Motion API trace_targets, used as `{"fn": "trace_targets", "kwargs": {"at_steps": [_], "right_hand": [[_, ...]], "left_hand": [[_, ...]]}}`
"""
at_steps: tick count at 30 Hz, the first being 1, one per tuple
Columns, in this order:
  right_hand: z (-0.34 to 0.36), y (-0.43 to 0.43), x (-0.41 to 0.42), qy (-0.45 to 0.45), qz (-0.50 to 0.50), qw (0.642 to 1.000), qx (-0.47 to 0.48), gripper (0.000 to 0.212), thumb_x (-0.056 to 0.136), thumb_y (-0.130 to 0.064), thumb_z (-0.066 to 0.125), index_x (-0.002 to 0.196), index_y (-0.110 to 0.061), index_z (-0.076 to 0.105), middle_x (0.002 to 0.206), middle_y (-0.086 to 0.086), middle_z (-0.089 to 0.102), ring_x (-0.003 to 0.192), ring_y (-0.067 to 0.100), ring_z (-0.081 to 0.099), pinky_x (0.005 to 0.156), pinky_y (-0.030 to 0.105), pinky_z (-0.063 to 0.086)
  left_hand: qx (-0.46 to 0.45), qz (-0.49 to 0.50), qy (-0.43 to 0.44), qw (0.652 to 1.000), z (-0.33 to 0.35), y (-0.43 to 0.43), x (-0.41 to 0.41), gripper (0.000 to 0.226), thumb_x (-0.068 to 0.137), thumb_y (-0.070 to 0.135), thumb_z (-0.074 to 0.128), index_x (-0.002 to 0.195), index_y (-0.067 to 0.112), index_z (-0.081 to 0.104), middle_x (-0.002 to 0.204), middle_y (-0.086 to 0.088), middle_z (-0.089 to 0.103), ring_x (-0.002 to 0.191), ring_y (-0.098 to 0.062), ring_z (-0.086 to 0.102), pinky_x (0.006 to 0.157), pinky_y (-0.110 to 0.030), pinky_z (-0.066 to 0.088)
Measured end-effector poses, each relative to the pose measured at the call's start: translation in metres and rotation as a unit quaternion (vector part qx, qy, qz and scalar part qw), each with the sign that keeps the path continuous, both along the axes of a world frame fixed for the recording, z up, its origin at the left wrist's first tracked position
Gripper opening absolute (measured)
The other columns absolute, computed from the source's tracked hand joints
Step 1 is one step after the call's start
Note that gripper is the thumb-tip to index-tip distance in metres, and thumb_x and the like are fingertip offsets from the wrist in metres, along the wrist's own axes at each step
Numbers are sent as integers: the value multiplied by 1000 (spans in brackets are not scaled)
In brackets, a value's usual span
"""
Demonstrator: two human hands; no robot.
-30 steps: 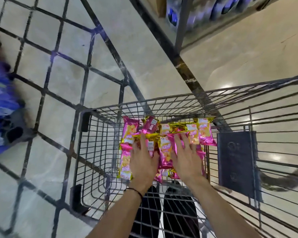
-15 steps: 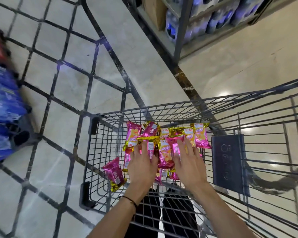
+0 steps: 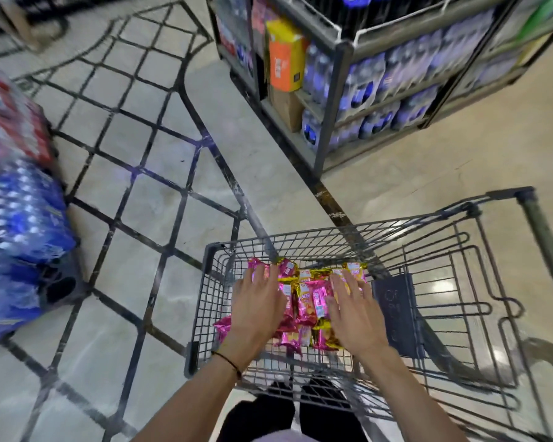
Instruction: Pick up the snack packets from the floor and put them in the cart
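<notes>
Head view first: where are the pink-and-gold foil snack packets [image 3: 310, 301]?
- Heaped inside the grey wire shopping cart [image 3: 300, 238], toward its front wall.
- And the hands?
- Left hand [image 3: 256, 309] lies flat on the packets nearer the cart's left wall, fingers straight and spread, gripping nothing. Right hand [image 3: 355, 314] lies the same way, nearer the dark flat panel [image 3: 396, 314] in the cart.
</notes>
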State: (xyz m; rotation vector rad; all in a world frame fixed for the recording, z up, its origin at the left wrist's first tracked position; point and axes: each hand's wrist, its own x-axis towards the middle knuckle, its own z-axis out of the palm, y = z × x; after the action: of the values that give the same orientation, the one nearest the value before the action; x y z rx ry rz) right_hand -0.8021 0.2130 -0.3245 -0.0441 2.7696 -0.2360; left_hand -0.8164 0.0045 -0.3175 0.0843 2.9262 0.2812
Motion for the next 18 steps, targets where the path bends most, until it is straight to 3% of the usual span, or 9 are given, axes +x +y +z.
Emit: {"fn": "trace_targets", "kwargs": {"at_steps": [3,7,11,18], "right_hand": [[26,-5,10,15,4,1000,3,55,105,-43,22,155,-20,29,161,8,29,145,38,31,114,51,36],[43,-19,13,43,25,999,1,51,103,-40,37,150,-20,37,156,8,38,139,35,39,107,51,44],[53,-42,15,56,83,995,-6,49,102,-40,36,147,-21,40,152,6,43,139,29,38,109,49,41],[72,-43,34,89,188,978,-22,52,103,-41,34,150,-20,35,154,5,40,144,30,32,115,50,33]], "left_hand": [[-4,-9,16,1000,18,-9,7,50,97,42,51,141,21,40,144,-8,48,136,-31,42,110,-51,41],[-28,-19,56,998,37,-16,20,48,96,39,50,140,21,43,139,-8,53,128,-30,48,107,-50,43],[-38,3,79,996,51,-25,40,49,95,40,36,138,20,46,134,-7,55,125,-30,48,103,-47,43],[-68,82,98,990,71,-41,110,54,96,45,39,144,21,40,138,-6,53,128,-29,48,106,-46,42]]}}
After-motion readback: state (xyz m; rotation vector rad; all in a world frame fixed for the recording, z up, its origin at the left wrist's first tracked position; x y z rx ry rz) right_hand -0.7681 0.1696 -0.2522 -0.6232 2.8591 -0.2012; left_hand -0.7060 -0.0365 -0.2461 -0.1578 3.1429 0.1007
